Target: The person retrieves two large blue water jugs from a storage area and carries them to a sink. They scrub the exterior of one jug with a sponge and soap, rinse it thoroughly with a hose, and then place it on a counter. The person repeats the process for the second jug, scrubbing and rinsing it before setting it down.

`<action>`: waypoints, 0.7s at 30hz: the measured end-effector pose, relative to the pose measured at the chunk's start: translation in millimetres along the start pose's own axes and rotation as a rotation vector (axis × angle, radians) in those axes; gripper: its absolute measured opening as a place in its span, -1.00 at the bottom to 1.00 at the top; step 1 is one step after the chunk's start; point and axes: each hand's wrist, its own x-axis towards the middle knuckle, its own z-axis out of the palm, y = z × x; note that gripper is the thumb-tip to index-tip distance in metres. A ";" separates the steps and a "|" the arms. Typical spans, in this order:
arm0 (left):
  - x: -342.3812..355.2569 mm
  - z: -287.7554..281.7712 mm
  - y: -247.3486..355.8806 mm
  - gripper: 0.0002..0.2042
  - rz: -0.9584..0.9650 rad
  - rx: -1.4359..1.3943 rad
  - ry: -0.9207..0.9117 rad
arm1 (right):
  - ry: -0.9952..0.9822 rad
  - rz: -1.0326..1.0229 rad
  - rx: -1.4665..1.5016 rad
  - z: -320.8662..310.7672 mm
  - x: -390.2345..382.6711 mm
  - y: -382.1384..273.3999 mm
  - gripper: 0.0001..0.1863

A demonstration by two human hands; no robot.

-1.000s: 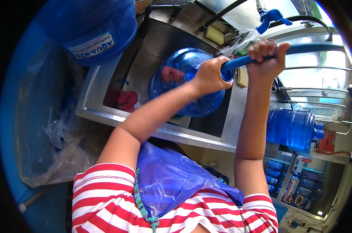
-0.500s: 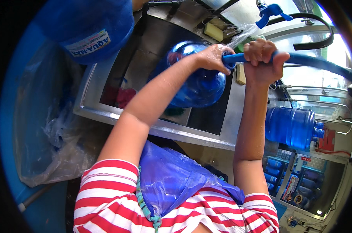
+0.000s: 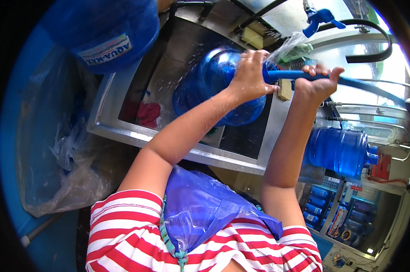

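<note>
A blue water jug (image 3: 196,97) lies tilted in the steel sink (image 3: 112,129) amid water droplets, its mouth toward the right. My left hand (image 3: 250,77) grips it around the neck, fingers over the top. A blue rod or hose (image 3: 363,84) runs from the right into the mouth; its inner end is hidden. My right hand (image 3: 316,84) is closed around the rod, palm up, just right of the mouth. Above them, water sprays from near a blue tap (image 3: 318,20). A red cloth (image 3: 148,113) lies at the sink's left, and yellow sponges (image 3: 252,37) sit along the back edge.
A large blue container (image 3: 100,20) stands at upper left, above a plastic-lined blue bin (image 3: 11,136). Another blue jug (image 3: 336,152) lies sideways at right, with shelved bottles (image 3: 316,204) below. Black pipes (image 3: 368,56) and steel tubes run along the back wall.
My right hand has moved down and slightly right, turning palm up on the rod. My left hand has shifted on the jug's neck, its fingers now higher. The jug has wobbled slightly.
</note>
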 end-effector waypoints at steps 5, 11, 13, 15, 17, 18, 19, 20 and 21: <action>32.6 9.0 -16.2 -0.47 0.027 -0.101 -0.409 | -0.691 0.104 0.034 -0.8 -6.2 7.2 -0.41; 26.0 -0.6 -13.9 -0.47 0.093 -0.158 -0.651 | -0.784 0.362 0.087 -18.1 -12.2 32.0 -0.43; -8.4 22.8 -1.8 -0.40 0.047 -0.185 -0.111 | -0.559 0.167 0.015 -14.0 -15.4 33.3 -0.45; -27.5 38.9 7.6 -0.34 0.059 -0.033 0.259 | -0.410 0.048 -0.040 -10.8 -18.3 32.2 -0.48; -35.9 28.6 22.5 -0.31 0.065 0.080 0.208 | -0.327 0.006 -0.066 -12.1 -25.3 32.1 -0.49; -31.6 27.3 18.0 -0.31 0.061 0.079 0.184 | -0.297 0.006 -0.054 -16.3 -24.2 38.1 -0.50; -25.3 23.7 12.4 -0.30 0.059 0.081 0.169 | -0.295 0.002 -0.048 -13.1 -25.9 38.9 -0.50; -12.1 19.6 -2.1 -0.32 0.203 0.021 0.158 | -0.293 0.001 -0.043 -10.1 -28.2 40.2 -0.50; -6.9 20.3 -8.2 -0.33 0.158 0.021 0.134 | -0.291 0.000 -0.038 -7.9 -29.7 40.6 -0.51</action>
